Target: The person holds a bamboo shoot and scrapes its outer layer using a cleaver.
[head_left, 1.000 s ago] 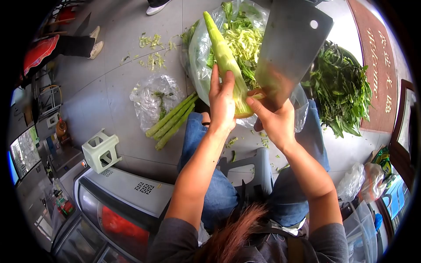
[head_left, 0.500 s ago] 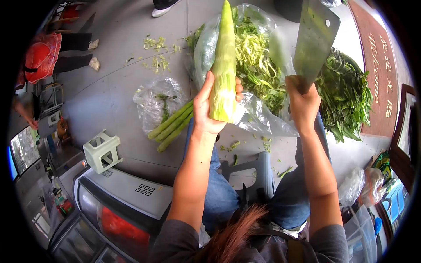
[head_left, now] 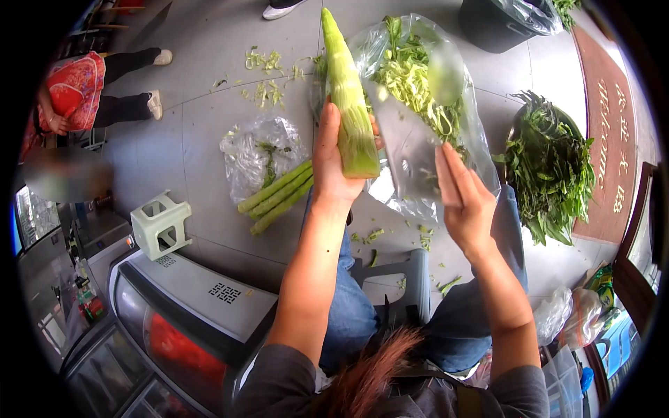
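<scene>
My left hand [head_left: 333,164] is wrapped round the thick lower part of a peeled celtuce stem [head_left: 354,118], pale green, its narrow tip pointing up and away. In my right hand [head_left: 468,205] is a cleaver [head_left: 412,150], its blade smeared by motion and angled toward the stem's right side. Whether the blade touches the stem I cannot tell. Beneath lies a clear plastic bag [head_left: 468,104] holding pale peelings [head_left: 411,76] and leaves. Left of my left hand, several unpeeled green stems [head_left: 279,198] rest on the floor by a crumpled plastic bag [head_left: 251,150].
A basin of dark leafy greens [head_left: 547,160] stands at the right, by a brown welcome mat [head_left: 606,132]. A black bin [head_left: 491,28] is at the back. Left are a pale green stool [head_left: 162,223] and a glass-fronted appliance [head_left: 188,292]. A person in a red patterned apron [head_left: 80,87] stands far left.
The cleaver has swung down and left from a raised position to beside the celtuce. The stem has tilted slightly left in my left hand. The view has shifted a little.
</scene>
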The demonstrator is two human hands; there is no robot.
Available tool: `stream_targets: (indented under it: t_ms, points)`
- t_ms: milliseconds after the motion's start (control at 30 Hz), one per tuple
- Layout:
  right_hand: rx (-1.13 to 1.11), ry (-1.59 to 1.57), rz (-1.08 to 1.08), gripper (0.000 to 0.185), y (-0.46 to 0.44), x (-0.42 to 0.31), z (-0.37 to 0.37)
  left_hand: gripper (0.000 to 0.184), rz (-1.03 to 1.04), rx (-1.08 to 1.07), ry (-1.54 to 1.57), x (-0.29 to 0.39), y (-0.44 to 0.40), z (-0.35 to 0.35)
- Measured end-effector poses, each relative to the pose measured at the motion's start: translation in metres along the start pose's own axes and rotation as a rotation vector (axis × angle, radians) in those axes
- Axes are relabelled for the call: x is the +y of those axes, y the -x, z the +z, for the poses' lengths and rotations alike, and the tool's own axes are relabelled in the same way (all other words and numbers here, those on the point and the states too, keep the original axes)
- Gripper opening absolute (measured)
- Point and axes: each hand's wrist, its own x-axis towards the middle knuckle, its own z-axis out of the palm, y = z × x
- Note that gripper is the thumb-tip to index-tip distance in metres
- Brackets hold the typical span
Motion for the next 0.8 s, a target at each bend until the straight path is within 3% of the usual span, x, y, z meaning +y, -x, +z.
stream_targets:
  t_ms: [100,167,467,567,667,800]
  points:
    - [-0.03,0.067,-0.245,0.047,0.005,-0.013,0.001,0.052,-0.294,-0.267,0.011,0.016,-0.014,-0.015]
    - [-0.062,0.014,-0.234,0.049,0.011,-0.014,0.004,0.05,-0.014,-0.136,-0.041,0.003,-0.005,0.0]
    - [-0.056,-0.085,-0.191,0.054,0.011,-0.02,0.003,0.05,0.027,-0.114,-0.074,-0.004,-0.004,0.004]
    - [-0.052,-0.072,-0.181,0.054,0.011,-0.019,0.005,0.052,-0.091,-0.14,-0.049,-0.004,-0.008,-0.005]
    - [-0.056,-0.068,-0.182,0.054,0.01,-0.019,0.006,0.055,-0.009,-0.139,-0.077,-0.007,-0.006,0.003]
    - [-0.068,-0.076,-0.182,0.055,0.01,-0.02,0.005,0.058,-0.085,-0.146,-0.106,-0.005,-0.008,-0.005]
